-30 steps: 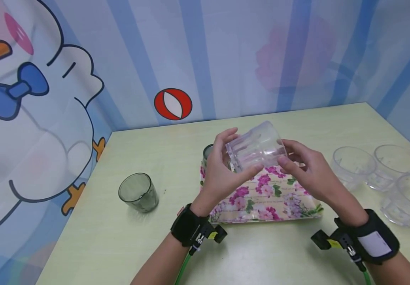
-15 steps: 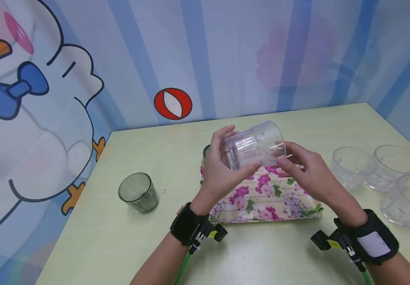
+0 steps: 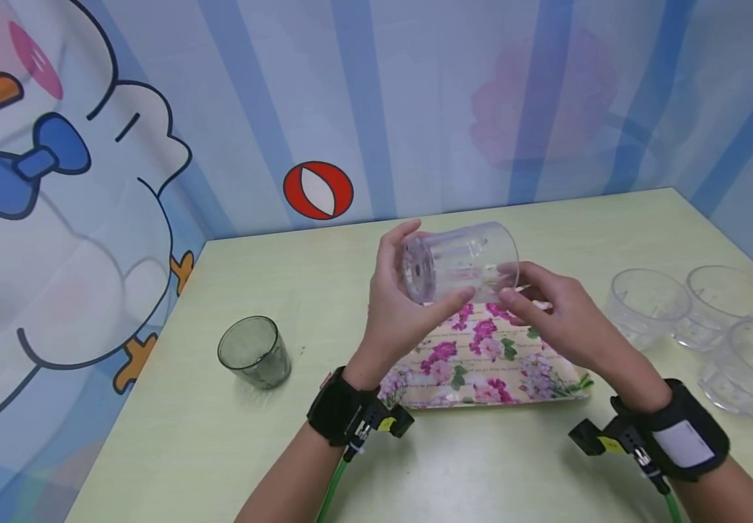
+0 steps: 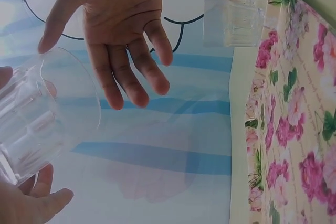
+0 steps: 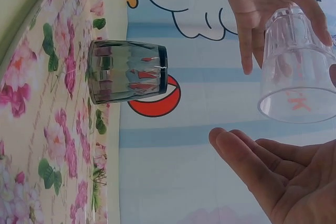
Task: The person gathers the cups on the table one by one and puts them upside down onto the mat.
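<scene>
My left hand point(image 3: 399, 298) holds a clear cup point(image 3: 461, 261) by its base end, thumb below and fingers behind. Tipped on its side above the tray, the cup has its mouth towards my right hand point(image 3: 562, 309). That hand is at the rim, its fingers extended and loosely spread in the left wrist view; whether its thumb touches the rim I cannot tell. In the right wrist view the cup point(image 5: 294, 72) shows an orange-red mark. Under the hands lies a flowered tray point(image 3: 481, 363). A green-tinted glass point(image 5: 126, 72) stands on it, hidden from the head view by my left hand.
Another green-tinted glass point(image 3: 255, 356) stands upright on the pale table point(image 3: 173, 443) at the left. Several clear cups stand at the right, the nearest cup point(image 3: 751, 370) close to my right forearm. A patterned backdrop point(image 3: 428, 94) rises behind the table's far edge.
My left hand has turned the clear cup closer to level and shifted it slightly left, covering the green-tinted glass on the tray. My right hand has followed the rim slightly left.
</scene>
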`<action>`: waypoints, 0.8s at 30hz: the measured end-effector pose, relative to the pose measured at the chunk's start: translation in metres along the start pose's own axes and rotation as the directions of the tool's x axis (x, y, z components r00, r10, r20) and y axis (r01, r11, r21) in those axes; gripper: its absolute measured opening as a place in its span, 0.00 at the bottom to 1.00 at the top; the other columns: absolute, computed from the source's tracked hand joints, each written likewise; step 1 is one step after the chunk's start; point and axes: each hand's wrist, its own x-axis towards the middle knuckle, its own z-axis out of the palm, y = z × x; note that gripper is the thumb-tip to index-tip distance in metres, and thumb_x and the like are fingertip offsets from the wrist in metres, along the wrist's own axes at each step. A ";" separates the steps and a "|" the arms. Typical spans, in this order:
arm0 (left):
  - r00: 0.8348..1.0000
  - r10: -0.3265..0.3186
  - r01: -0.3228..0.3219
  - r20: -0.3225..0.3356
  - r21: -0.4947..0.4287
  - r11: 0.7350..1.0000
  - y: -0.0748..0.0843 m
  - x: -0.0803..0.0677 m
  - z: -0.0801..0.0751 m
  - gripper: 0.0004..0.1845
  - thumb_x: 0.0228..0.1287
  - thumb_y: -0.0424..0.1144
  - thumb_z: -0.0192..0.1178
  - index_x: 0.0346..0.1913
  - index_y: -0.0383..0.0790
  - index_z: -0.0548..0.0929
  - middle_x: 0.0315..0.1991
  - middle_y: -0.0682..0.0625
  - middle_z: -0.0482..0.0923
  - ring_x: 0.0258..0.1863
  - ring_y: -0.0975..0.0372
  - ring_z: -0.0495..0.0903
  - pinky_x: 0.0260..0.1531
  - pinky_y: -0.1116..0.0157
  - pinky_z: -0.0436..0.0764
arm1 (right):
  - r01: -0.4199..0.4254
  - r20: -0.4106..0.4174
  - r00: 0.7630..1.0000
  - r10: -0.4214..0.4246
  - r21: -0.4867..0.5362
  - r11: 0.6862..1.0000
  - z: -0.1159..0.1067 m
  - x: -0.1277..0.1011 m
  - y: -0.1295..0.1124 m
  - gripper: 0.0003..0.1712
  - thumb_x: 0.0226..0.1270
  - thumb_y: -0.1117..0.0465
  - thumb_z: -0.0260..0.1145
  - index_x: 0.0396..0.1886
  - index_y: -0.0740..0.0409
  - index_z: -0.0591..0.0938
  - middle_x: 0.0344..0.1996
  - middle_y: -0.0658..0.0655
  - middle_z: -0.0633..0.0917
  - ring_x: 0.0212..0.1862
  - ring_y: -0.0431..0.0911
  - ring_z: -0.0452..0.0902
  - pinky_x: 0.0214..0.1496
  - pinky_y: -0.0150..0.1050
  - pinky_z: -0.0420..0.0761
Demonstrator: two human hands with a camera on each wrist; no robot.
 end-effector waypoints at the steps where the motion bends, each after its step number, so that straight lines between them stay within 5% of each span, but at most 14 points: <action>1: 1.000 0.003 -0.003 0.001 -0.004 1.000 0.000 0.000 0.000 0.45 0.49 0.33 0.70 0.69 0.47 0.57 0.63 0.44 0.67 0.55 0.55 0.74 0.47 0.59 0.86 | 0.000 0.005 1.000 0.000 -0.004 1.000 0.000 0.000 0.000 0.26 0.74 0.51 0.52 0.67 0.57 0.68 0.48 0.62 0.82 0.48 0.56 0.84 0.38 0.33 0.85; 7: 1.000 0.001 -0.001 -0.011 0.025 1.000 -0.001 0.000 -0.003 0.45 0.49 0.37 0.70 0.70 0.49 0.57 0.63 0.45 0.67 0.58 0.56 0.72 0.51 0.60 0.84 | -0.011 0.041 0.999 0.011 -0.013 1.000 0.002 0.001 0.000 0.26 0.74 0.50 0.52 0.66 0.58 0.68 0.48 0.61 0.82 0.49 0.54 0.83 0.41 0.36 0.86; 15: 1.000 0.018 -0.017 -0.023 0.049 0.999 -0.005 0.000 -0.004 0.46 0.50 0.56 0.70 0.69 0.49 0.58 0.68 0.48 0.62 0.66 0.57 0.66 0.60 0.54 0.79 | -0.015 0.078 0.997 0.017 -0.031 0.999 0.004 0.001 0.001 0.27 0.74 0.49 0.53 0.65 0.59 0.69 0.48 0.61 0.83 0.48 0.54 0.83 0.43 0.43 0.87; 24: 1.000 0.015 -0.014 -0.025 0.053 0.998 -0.005 -0.001 -0.004 0.45 0.51 0.47 0.71 0.69 0.48 0.58 0.68 0.48 0.62 0.66 0.56 0.66 0.61 0.52 0.78 | -0.019 0.104 0.994 0.025 -0.066 0.998 0.007 0.001 0.003 0.27 0.73 0.47 0.53 0.65 0.57 0.71 0.50 0.60 0.83 0.50 0.53 0.82 0.42 0.43 0.86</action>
